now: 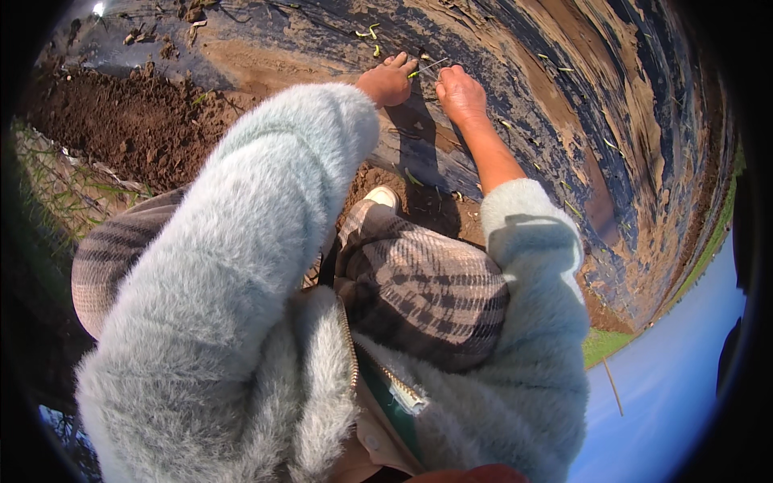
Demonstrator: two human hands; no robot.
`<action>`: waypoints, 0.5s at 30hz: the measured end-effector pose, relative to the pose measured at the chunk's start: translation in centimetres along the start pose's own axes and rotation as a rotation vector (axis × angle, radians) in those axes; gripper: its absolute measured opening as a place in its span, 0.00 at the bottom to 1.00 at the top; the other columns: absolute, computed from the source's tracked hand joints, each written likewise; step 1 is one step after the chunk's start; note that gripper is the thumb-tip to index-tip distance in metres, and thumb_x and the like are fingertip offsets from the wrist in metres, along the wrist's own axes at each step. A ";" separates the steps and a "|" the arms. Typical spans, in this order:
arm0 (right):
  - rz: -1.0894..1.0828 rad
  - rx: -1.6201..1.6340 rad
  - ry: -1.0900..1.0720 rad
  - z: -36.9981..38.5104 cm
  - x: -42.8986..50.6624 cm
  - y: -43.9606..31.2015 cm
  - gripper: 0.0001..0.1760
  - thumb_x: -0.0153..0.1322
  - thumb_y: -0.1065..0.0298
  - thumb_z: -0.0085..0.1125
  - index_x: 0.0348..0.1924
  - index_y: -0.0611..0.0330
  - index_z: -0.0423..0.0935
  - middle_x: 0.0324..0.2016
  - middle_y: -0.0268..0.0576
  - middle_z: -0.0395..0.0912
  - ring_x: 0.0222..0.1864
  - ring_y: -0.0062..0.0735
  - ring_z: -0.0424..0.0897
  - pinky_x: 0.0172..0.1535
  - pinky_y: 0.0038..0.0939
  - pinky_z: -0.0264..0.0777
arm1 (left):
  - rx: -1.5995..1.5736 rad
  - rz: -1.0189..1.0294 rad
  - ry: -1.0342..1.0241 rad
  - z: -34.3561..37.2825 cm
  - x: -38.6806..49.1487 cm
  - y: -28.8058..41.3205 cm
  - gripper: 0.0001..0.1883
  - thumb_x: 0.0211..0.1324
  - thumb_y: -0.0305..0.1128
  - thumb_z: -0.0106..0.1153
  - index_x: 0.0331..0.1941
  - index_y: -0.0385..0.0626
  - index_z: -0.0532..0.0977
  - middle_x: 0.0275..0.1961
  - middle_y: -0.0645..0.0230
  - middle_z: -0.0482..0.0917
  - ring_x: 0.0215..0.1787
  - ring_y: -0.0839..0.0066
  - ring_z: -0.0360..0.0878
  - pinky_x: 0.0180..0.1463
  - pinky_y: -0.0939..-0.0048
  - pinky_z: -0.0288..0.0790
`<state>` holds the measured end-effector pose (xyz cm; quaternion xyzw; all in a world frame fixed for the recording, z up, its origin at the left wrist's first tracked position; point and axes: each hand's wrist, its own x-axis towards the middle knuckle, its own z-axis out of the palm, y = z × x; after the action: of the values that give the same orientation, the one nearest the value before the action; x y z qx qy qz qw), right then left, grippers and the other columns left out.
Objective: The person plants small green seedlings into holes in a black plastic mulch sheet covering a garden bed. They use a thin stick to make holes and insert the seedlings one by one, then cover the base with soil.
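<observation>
My left hand lies palm down on the soil-smeared black plastic film, fingers apart. Beside its fingertips is a small yellow-green seedling. A thin grey rod slants between my two hands, its lower end close to that seedling. My right hand is curled closed at the rod's upper end; its fingertips are mostly hidden. Several pale green seedlings lie loose on the film just beyond my left hand. Another seedling lies nearer to me, at the film's edge.
Loose brown soil runs along the film's near side at left. One shoe and my plaid-covered knee are close below my hands. More seedlings are scattered over the film to the right. A thin pole stands far right.
</observation>
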<state>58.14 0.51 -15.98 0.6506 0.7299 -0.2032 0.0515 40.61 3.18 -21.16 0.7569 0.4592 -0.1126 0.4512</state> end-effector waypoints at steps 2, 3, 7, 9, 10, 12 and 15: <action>0.006 -0.002 0.033 -0.1 -0.4 0.3 0.09 0.63 0.62 0.58 0.33 0.54 0.72 0.33 0.42 0.73 0.36 0.47 0.77 0.38 0.44 0.72 | -0.027 0.006 -0.015 -0.4 -0.1 0.1 0.28 0.63 0.35 0.39 0.68 0.49 0.53 0.71 0.53 0.49 0.72 0.52 0.47 0.71 0.58 0.49; 0.009 -0.001 0.047 -0.1 -0.6 0.4 0.09 0.63 0.62 0.58 0.32 0.54 0.72 0.33 0.42 0.73 0.36 0.47 0.77 0.38 0.44 0.72 | -0.042 -0.003 -0.040 -0.6 -0.2 0.2 0.28 0.64 0.34 0.39 0.68 0.47 0.53 0.71 0.50 0.48 0.72 0.49 0.47 0.72 0.58 0.48; -0.008 -0.001 0.057 -0.3 -1.0 0.6 0.08 0.63 0.62 0.58 0.31 0.55 0.72 0.32 0.42 0.73 0.35 0.46 0.77 0.38 0.44 0.72 | -0.035 0.012 -0.052 -1.2 -0.5 0.5 0.28 0.64 0.35 0.39 0.68 0.47 0.52 0.71 0.50 0.48 0.72 0.50 0.47 0.72 0.58 0.48; -0.006 -0.021 0.018 -0.7 -1.2 0.7 0.08 0.64 0.62 0.56 0.32 0.56 0.72 0.34 0.43 0.73 0.37 0.46 0.77 0.39 0.43 0.72 | -0.037 -0.004 -0.070 -1.3 -0.5 0.5 0.28 0.64 0.35 0.40 0.68 0.48 0.52 0.71 0.50 0.48 0.72 0.50 0.46 0.72 0.58 0.47; -0.023 -0.034 0.004 -0.9 -1.2 0.7 0.09 0.63 0.62 0.57 0.32 0.56 0.73 0.34 0.43 0.73 0.38 0.45 0.77 0.40 0.42 0.72 | -0.039 0.001 -0.057 -1.3 -0.5 0.5 0.28 0.64 0.35 0.40 0.68 0.48 0.52 0.71 0.50 0.48 0.72 0.50 0.46 0.72 0.58 0.47; -0.059 -0.061 -0.021 -1.2 -1.1 0.6 0.09 0.63 0.61 0.58 0.32 0.55 0.74 0.34 0.42 0.73 0.40 0.43 0.76 0.41 0.41 0.72 | -0.046 -0.011 -0.061 -1.2 -0.5 0.5 0.28 0.64 0.35 0.40 0.68 0.48 0.52 0.72 0.51 0.47 0.72 0.50 0.46 0.72 0.58 0.47; -0.083 -0.102 -0.053 -1.1 -0.2 0.0 0.10 0.62 0.60 0.60 0.32 0.54 0.76 0.34 0.40 0.73 0.42 0.41 0.75 0.42 0.40 0.72 | -0.022 -0.044 -0.042 -0.9 -0.4 0.6 0.28 0.62 0.36 0.38 0.68 0.55 0.54 0.73 0.61 0.48 0.73 0.58 0.47 0.71 0.59 0.51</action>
<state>58.36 0.74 -14.90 0.6106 0.7640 -0.1851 0.0955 40.64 3.52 -20.06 0.7391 0.4674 -0.1331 0.4665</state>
